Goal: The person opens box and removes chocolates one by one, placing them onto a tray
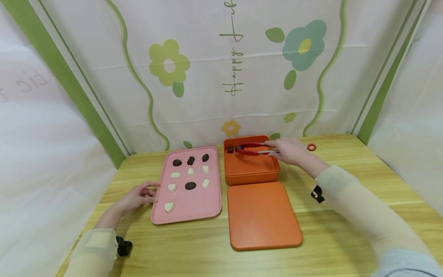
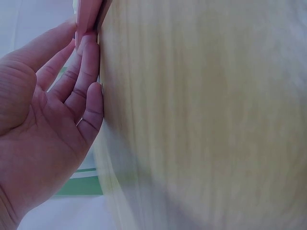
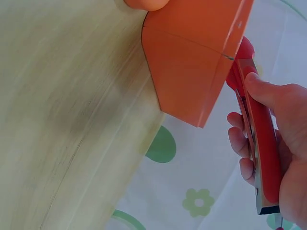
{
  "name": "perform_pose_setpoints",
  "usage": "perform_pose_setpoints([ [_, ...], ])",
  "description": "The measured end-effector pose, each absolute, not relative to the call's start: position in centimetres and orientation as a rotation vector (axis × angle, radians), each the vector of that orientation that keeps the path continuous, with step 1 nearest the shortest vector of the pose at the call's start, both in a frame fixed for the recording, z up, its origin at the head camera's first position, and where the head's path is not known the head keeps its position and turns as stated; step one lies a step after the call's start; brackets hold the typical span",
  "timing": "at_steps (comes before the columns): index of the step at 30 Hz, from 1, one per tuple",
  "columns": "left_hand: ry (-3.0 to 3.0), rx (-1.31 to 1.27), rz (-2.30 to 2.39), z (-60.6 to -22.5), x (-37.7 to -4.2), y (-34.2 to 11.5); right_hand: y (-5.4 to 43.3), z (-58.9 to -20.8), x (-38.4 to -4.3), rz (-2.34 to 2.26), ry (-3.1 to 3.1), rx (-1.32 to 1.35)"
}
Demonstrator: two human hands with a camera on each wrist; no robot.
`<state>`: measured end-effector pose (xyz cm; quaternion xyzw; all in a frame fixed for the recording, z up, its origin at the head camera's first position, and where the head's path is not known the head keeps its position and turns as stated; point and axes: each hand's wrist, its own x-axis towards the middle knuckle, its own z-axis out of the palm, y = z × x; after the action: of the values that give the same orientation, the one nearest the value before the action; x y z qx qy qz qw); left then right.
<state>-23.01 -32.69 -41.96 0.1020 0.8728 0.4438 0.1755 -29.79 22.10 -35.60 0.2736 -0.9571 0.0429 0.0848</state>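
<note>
In the head view my right hand (image 1: 288, 151) grips a pair of red-and-metal tongs (image 1: 252, 152). The tongs reach into an orange box (image 1: 252, 179), with a dark chocolate (image 1: 239, 148) at their tips. Beside it in the box's left part sits a dark square chocolate (image 1: 230, 149). At the left edge of a pink tray (image 1: 194, 211), my left hand (image 1: 140, 196) pinches the rim between thumb and fingers. On the tray lie several dark chocolates (image 1: 190, 186) and white chocolates (image 1: 169, 207) in loose rows. The right wrist view shows the tongs (image 3: 261, 143) in my palm; the box wall hides their tips.
An orange lid (image 1: 263, 215) lies flat on the wooden table (image 1: 180, 250), just in front of the box. The tongs' red ring (image 1: 311, 147) sticks out past my right hand. Behind the table hangs a flowered cloth (image 1: 204, 88), with more cloth at both sides.
</note>
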Motion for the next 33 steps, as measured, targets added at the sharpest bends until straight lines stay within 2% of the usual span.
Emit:
perform_pose_setpoints([
  [33,2.480,0.301,1.241,-42.1,-23.1,-32.7,24.0,-34.5,-24.2,0.205,-2.585,0.870],
])
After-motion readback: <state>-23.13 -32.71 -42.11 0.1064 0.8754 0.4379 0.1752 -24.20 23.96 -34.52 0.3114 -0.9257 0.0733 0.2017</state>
